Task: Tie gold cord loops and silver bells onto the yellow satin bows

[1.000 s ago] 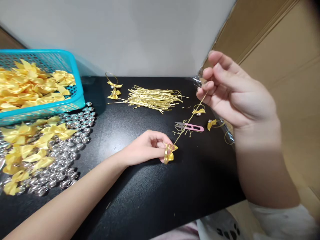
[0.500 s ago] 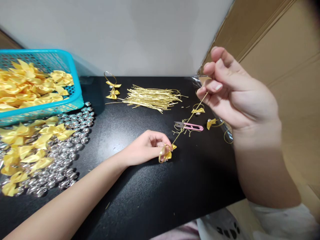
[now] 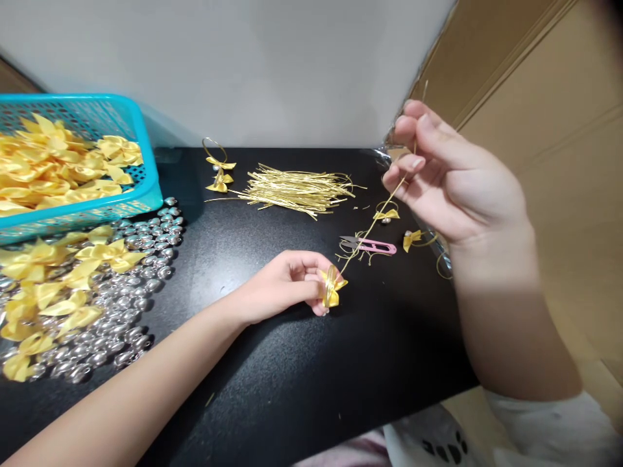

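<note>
Low over the black table, my left hand (image 3: 296, 283) pinches a yellow ribbon bow (image 3: 332, 292) with a small gold loop on it. From the bow a gold cord (image 3: 374, 224) runs taut up and to the right. My right hand (image 3: 452, 172), raised at the right, grips the cord's other end between thumb and fingers, and a short tip sticks out above. Beneath the cord lie pink thread snips (image 3: 372, 246) among cord scraps. Two looped bows, one bow (image 3: 386, 215) above and another bow (image 3: 411, 240) to the right, rest near the snips.
A turquoise basket (image 3: 146, 162) of yellow bows stands at the left. Silver beads (image 3: 121, 311) and loose bows (image 3: 114, 254) spread before it. A bundle of gold cords (image 3: 296, 190) lies at the back, beside finished-looking bows (image 3: 219, 175). A grey wall (image 3: 292, 71) rises behind.
The bow in my left hand has turned, so its loop now stands edge-on. My right hand has shifted slightly left, and the cord's tip now shows above its fingers.
</note>
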A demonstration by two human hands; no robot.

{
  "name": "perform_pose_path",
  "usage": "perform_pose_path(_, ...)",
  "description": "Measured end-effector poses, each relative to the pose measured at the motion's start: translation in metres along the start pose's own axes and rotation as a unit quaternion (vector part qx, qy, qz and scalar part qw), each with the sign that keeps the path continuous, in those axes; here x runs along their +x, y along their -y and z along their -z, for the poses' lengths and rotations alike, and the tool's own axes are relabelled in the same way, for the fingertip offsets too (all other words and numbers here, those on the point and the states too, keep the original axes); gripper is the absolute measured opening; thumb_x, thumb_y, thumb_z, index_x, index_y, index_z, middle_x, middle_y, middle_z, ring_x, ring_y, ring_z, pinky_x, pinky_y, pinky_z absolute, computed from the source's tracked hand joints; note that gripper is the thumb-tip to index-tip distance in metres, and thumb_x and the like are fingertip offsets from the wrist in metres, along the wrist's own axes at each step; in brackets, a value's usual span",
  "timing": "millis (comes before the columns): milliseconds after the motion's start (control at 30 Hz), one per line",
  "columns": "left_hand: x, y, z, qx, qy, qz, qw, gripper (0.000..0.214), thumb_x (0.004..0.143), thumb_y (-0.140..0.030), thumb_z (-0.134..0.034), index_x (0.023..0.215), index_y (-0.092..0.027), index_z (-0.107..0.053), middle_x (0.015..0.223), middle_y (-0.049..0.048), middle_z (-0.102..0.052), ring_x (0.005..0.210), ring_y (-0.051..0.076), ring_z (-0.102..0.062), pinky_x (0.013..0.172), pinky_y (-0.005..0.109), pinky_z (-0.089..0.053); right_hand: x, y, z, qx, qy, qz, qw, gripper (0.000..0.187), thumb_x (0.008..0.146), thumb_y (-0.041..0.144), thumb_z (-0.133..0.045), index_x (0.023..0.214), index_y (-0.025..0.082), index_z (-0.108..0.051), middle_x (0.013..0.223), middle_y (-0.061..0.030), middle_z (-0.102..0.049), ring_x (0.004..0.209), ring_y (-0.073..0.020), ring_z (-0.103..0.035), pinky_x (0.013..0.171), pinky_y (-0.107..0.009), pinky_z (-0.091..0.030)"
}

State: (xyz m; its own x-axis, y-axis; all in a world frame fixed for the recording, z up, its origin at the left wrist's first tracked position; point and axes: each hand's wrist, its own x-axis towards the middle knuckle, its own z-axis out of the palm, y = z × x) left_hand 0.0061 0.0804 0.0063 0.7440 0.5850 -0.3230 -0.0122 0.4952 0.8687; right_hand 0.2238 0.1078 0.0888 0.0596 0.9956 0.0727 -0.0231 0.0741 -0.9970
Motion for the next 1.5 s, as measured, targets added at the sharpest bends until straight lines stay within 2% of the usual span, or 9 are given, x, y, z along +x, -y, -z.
perform_pose_path(200, 0.0, 0.002, 0.002, 0.002, 0.014, -0.011, 1.0, 0.006, 0.076, -0.016, -0.069, 0.08, -0.012, -0.065, 0.065, 0.0, -0.066, 0.054, 0.009, -0.061, 0.053, 0.019, -0.047, -0.003, 0.004, 0.0, 0.018, -0.003, 0.001, 1.0, 0.01, 0.082, 0.035, -0.072, 0.082, 0.031, -0.062, 0.094, 0.0059, -0.07, 0.085, -0.0148, -0.066, 0.079, -0.031, -0.056)
perform_pose_path(400, 0.0, 0.001, 0.0, 0.002, 0.013, -0.005, 1.0, 0.012, 0.075, -0.021, -0.071, 0.076, -0.012, -0.062, 0.064, 0.0, -0.065, 0.055, 0.009, -0.06, 0.056, 0.021, -0.048, -0.008, 0.009, -0.004, 0.1, 0.004, -0.026, 0.995, 0.011, 0.087, 0.026, -0.065, 0.077, 0.029, -0.062, 0.09, 0.0062, -0.069, 0.066, -0.0096, -0.061, 0.072, -0.026, -0.057)
perform_pose_path(600, 0.001, 0.007, 0.006, 0.0, 0.022, -0.013, 1.0, 0.022, 0.071, -0.028, -0.077, 0.076, -0.014, -0.061, 0.066, 0.0005, -0.066, 0.056, 0.011, -0.06, 0.058, 0.024, -0.048, -0.009, 0.008, -0.004, -0.001, 0.014, -0.01, 1.0, 0.014, 0.083, 0.043, -0.068, 0.084, 0.031, -0.062, 0.095, 0.0029, -0.069, 0.09, -0.0186, -0.066, 0.077, -0.033, -0.057)
perform_pose_path(800, 0.003, 0.007, 0.009, -0.003, 0.019, -0.017, 1.0, 0.023, 0.072, -0.028, -0.076, 0.075, -0.014, -0.059, 0.065, 0.0005, -0.065, 0.056, 0.011, -0.06, 0.058, 0.023, -0.048, -0.009, 0.007, -0.005, 0.012, 0.002, -0.006, 1.0, 0.014, 0.081, 0.04, -0.071, 0.081, 0.03, -0.061, 0.098, 0.0022, -0.069, 0.097, -0.0203, -0.065, 0.077, -0.033, -0.056)
perform_pose_path(900, 0.004, 0.006, 0.007, 0.01, -0.014, -0.031, 0.999, 0.02, 0.073, -0.027, -0.074, 0.073, -0.013, -0.06, 0.064, 0.0007, -0.065, 0.056, 0.01, -0.06, 0.058, 0.023, -0.049, -0.009, 0.007, -0.006, 0.004, 0.012, 0.003, 1.0, 0.018, 0.078, 0.041, -0.073, 0.08, 0.029, -0.06, 0.101, 0.0004, -0.069, 0.1, -0.0221, -0.063, 0.078, -0.035, -0.056)
perform_pose_path(1033, 0.007, 0.007, 0.005, 0.053, -0.109, -0.05, 0.991, 0.014, 0.073, -0.022, -0.073, 0.072, -0.013, -0.062, 0.065, 0.0003, -0.066, 0.058, 0.009, -0.06, 0.058, 0.022, -0.05, -0.012, 0.008, -0.008, -0.023, 0.021, 0.03, 0.999, 0.021, 0.078, 0.043, -0.073, 0.078, 0.028, -0.059, 0.104, 0.0001, -0.068, 0.109, -0.0242, -0.06, 0.081, -0.037, -0.054)
perform_pose_path(1133, 0.008, 0.009, 0.005, 0.064, -0.151, -0.079, 0.983, 0.014, 0.071, -0.019, -0.073, 0.072, -0.014, -0.059, 0.062, -0.0012, -0.065, 0.054, 0.008, -0.059, 0.056, 0.021, -0.049, -0.016, 0.01, -0.009, 0.002, 0.016, 0.062, 0.998, 0.016, 0.081, 0.038, -0.07, 0.077, 0.027, -0.059, 0.104, 0.0012, -0.067, 0.11, -0.0226, -0.059, 0.084, -0.037, -0.052)
perform_pose_path(1300, 0.009, 0.011, 0.006, 0.064, -0.18, -0.114, 0.975, 0.016, 0.072, -0.019, -0.071, 0.069, -0.015, -0.055, 0.058, -0.0027, -0.063, 0.05, 0.008, -0.057, 0.054, 0.02, -0.048, -0.019, 0.011, -0.012, 0.025, 0.011, 0.052, 0.998, 0.012, 0.082, 0.032, -0.068, 0.075, 0.026, -0.061, 0.095, 0.0016, -0.066, 0.096, -0.0175, -0.062, 0.082, -0.031, -0.053)
perform_pose_path(1500, 0.01, 0.01, 0.007, 0.053, -0.203, -0.058, 0.976, 0.013, 0.082, -0.024, -0.062, 0.075, -0.015, -0.056, 0.065, 0.0, -0.068, 0.057, 0.01, -0.064, 0.06, 0.022, -0.052, -0.009, -0.005, -0.016, 0.031, 0.023, -0.003, 0.999, 0.01, 0.075, 0.026, -0.072, 0.075, 0.023, -0.063, 0.083, 0.0008, -0.065, 0.072, -0.0119, -0.059, 0.069, -0.026, -0.053)
